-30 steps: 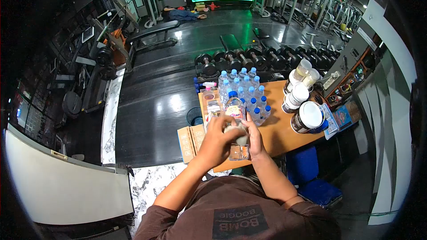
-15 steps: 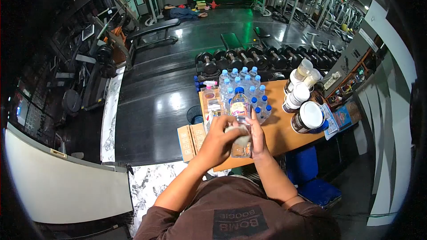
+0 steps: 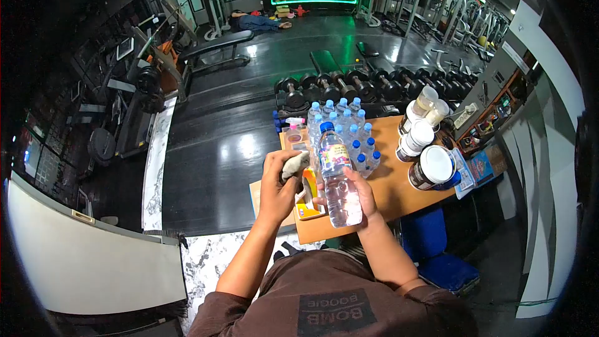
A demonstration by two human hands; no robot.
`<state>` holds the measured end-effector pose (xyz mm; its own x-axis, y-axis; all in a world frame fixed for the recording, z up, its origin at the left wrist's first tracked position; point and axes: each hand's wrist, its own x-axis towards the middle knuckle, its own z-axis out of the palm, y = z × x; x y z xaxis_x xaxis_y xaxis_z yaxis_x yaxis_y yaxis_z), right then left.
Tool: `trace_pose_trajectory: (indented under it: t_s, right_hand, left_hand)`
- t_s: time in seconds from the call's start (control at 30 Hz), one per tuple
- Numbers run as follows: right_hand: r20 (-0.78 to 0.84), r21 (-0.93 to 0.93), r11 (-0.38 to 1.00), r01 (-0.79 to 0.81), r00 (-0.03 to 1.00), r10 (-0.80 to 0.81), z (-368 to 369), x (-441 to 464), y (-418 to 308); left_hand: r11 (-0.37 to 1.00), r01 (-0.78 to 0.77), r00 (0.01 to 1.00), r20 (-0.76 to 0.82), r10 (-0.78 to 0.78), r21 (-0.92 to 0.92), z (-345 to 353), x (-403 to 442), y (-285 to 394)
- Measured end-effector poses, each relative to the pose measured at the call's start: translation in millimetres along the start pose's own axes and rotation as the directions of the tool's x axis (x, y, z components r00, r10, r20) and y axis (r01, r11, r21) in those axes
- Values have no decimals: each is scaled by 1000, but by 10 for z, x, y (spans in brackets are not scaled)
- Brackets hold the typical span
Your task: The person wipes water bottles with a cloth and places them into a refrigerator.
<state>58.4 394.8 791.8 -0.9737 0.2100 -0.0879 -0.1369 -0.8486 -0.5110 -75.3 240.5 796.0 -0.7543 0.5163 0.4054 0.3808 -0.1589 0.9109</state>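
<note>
My right hand (image 3: 362, 198) is wrapped round a clear bottle (image 3: 342, 192) with a blue cap and a colourful label, tilted slightly over the table's near part. To its left, my left hand (image 3: 275, 186) grips a crumpled whitish cloth (image 3: 294, 165), apart from the bottle. Beneath and between the hands lies a yellow and white box (image 3: 310, 211) on the wooden table (image 3: 393, 186). Several blue-capped bottles (image 3: 347, 122) stand grouped just beyond the held one. A small bottle with a pink and white top (image 3: 294, 131) stands left of the group.
White-lidded tubs (image 3: 432, 166) and jars stand on the table's right side. A blue chair (image 3: 437, 243) is at the near right. Behind the table is a rack of dumbbells (image 3: 374, 84). A person (image 3: 259, 22) lies on the floor far back.
My left hand has moved left with the cloth, away from the bottle. The bottle's top now leans left, its label is in fuller view, and the yellow and white box is exposed.
</note>
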Motion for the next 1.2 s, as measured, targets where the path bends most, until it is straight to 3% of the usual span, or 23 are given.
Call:
trace_pose_trajectory:
  t_s: [0.1,0.23,0.37,0.43,0.53,0.63,0.7,0.77,0.83,0.9,0.97,1.0,1.03,1.1,1.2]
  right_hand:
    - [-10,-100,995,-17,1000,16,-72,52,29]
    - [0,-276,958,72,997,-75,70,-15,61]
    - [40,-106,993,-57,997,62,1,-37,117]
    - [62,-113,989,-90,993,97,-67,-31,162]
    - [56,-320,945,66,997,-51,-36,-31,227]
    - [-25,-236,968,90,995,-99,-74,12,263]
    - [16,-322,938,128,991,-130,-90,-8,225]
    - [-46,-364,930,59,996,-81,-145,-21,217]
    - [-21,-332,939,86,995,-99,-316,34,284]
    - [10,-297,949,109,994,-111,-598,134,393]
    - [27,-381,896,230,971,-238,-885,196,473]
    - [-115,-217,960,177,972,-205,-630,182,464]
    - [-117,-218,960,174,972,-203,-564,164,410]
    - [86,-234,964,129,990,-112,-480,117,329]
    - [32,-205,976,71,997,-65,-203,61,295]
  left_hand:
    - [991,83,995,-52,-89,-104,-24,122,3]
    - [994,-105,990,-93,106,18,-18,414,12]
    - [994,-100,992,-73,103,42,49,669,-4]
    - [978,-179,982,81,171,107,68,755,-6]
    - [900,-267,945,275,175,344,84,760,118]
    - [809,-346,896,422,136,474,108,634,275]
    - [804,-350,901,409,148,481,129,522,389]
    - [795,-355,903,399,157,492,145,427,497]
    - [784,-359,907,388,165,506,135,338,569]
    - [795,-365,870,481,106,484,102,249,608]
    - [814,-419,829,535,163,401,101,130,621]
    - [833,-416,825,536,177,365,89,122,593]
    - [850,-412,821,538,190,327,76,115,538]
    - [852,-426,861,428,276,306,63,191,307]
    - [865,-344,933,234,272,366,53,409,100]
